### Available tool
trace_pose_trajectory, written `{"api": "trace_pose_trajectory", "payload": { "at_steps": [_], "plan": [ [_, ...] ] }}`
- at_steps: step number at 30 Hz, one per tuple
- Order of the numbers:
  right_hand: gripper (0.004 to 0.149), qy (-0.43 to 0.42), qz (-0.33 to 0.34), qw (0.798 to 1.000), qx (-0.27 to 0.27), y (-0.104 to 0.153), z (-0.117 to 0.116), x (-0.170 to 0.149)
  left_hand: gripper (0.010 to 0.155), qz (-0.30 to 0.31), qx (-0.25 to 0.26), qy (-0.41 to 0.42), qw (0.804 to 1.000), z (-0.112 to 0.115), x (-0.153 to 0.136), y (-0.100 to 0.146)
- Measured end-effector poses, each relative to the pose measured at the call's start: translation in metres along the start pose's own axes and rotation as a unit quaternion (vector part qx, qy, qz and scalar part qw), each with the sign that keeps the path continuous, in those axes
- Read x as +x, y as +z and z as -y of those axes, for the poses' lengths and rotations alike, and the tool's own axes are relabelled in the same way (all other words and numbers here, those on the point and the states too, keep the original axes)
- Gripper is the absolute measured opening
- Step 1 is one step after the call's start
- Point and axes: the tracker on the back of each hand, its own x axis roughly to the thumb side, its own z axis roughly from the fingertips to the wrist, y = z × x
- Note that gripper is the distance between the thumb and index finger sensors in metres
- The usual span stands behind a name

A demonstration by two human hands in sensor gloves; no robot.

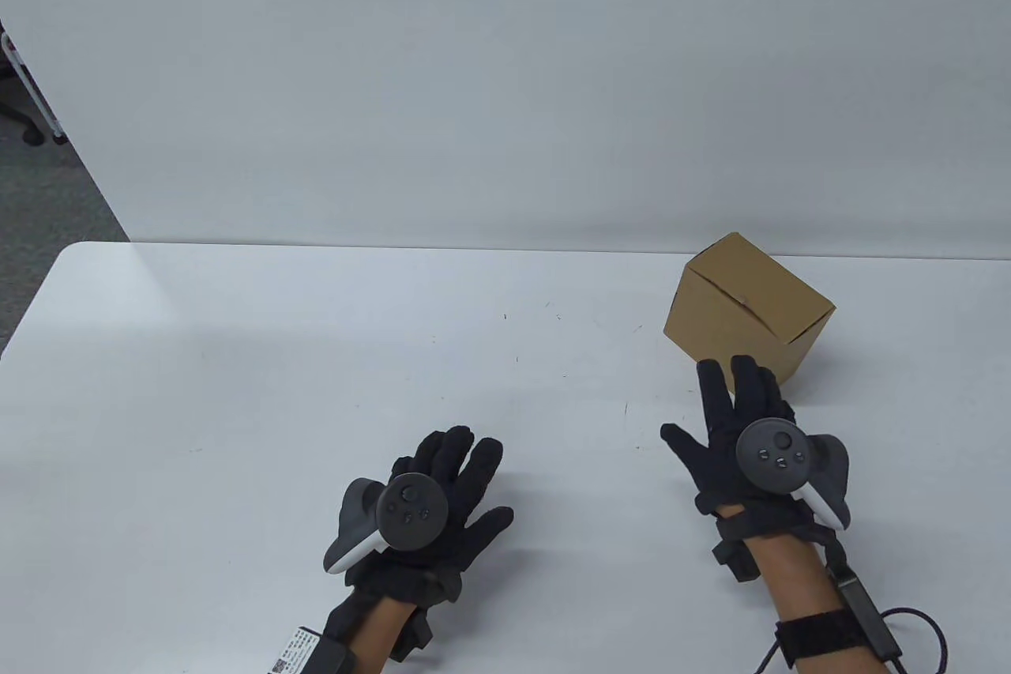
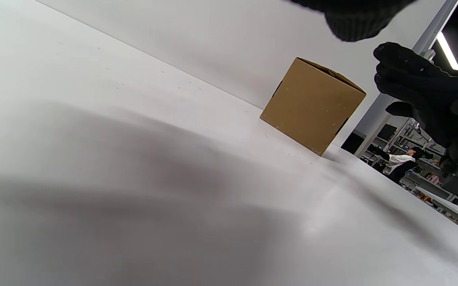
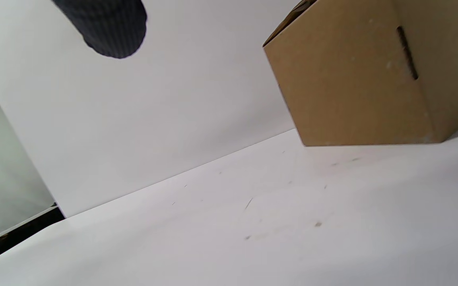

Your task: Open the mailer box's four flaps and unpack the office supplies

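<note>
A brown cardboard mailer box point(image 1: 746, 306) point(image 2: 312, 105) point(image 3: 372, 75) stands on the white table point(image 1: 316, 389) at the right, its top flaps closed. My right hand point(image 1: 734, 429) is spread flat just in front of the box, fingertips close to its near bottom edge, holding nothing. My left hand point(image 1: 454, 480) hovers over the table near the front middle, fingers loosely extended and empty. In the left wrist view my right hand point(image 2: 424, 91) shows to the right of the box. One fingertip point(image 3: 105, 26) hangs in at the top of the right wrist view.
A white wall panel point(image 1: 505, 73) rises behind the table's far edge. At the far left, grey carpet and a chair base point(image 1: 24, 121) show beyond the table. The left wrist view shows shelves and a person point(image 2: 402, 161) in the background.
</note>
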Motion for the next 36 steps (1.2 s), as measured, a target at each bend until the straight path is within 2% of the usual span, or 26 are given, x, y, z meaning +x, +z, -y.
{"api": "trace_pose_trajectory", "payload": {
  "at_steps": [5,7,13,15,17,19,24,30,36],
  "plan": [
    [0.087,0.030,-0.056,0.998,-0.023,-0.037,0.031,-0.039,0.077,0.002,0.000,0.000,1.000,0.000,0.000,0.000],
    [0.088,0.028,-0.088,0.995,-0.028,-0.054,0.043,-0.063,0.077,0.003,0.000,0.001,1.000,0.000,0.000,0.000],
    [0.099,-0.055,-0.124,0.990,0.044,-0.090,0.046,-0.111,0.077,0.002,-0.007,0.000,1.000,0.002,0.000,-0.002],
    [0.102,-0.094,-0.120,0.984,0.093,-0.102,0.039,-0.124,0.077,0.000,-0.009,-0.001,1.000,0.002,0.000,-0.002],
    [0.105,-0.113,-0.101,0.982,0.113,-0.109,0.033,-0.130,0.077,-0.001,-0.008,-0.002,1.000,0.002,0.000,-0.002],
    [0.104,-0.129,-0.081,0.984,0.087,-0.112,0.032,-0.133,0.077,-0.001,-0.007,-0.001,1.000,0.002,-0.001,-0.002],
    [0.099,-0.157,-0.057,0.984,0.058,-0.108,0.037,-0.134,0.077,-0.004,-0.015,-0.003,1.000,0.004,0.000,-0.005],
    [0.097,-0.180,-0.022,0.980,0.078,-0.097,0.033,-0.124,0.077,-0.003,-0.015,-0.001,1.000,0.004,0.000,-0.005],
    [0.096,-0.199,0.026,0.972,0.119,-0.086,0.018,-0.090,0.077,-0.006,-0.002,0.012,1.000,-0.001,-0.004,-0.001]
  ]
}}
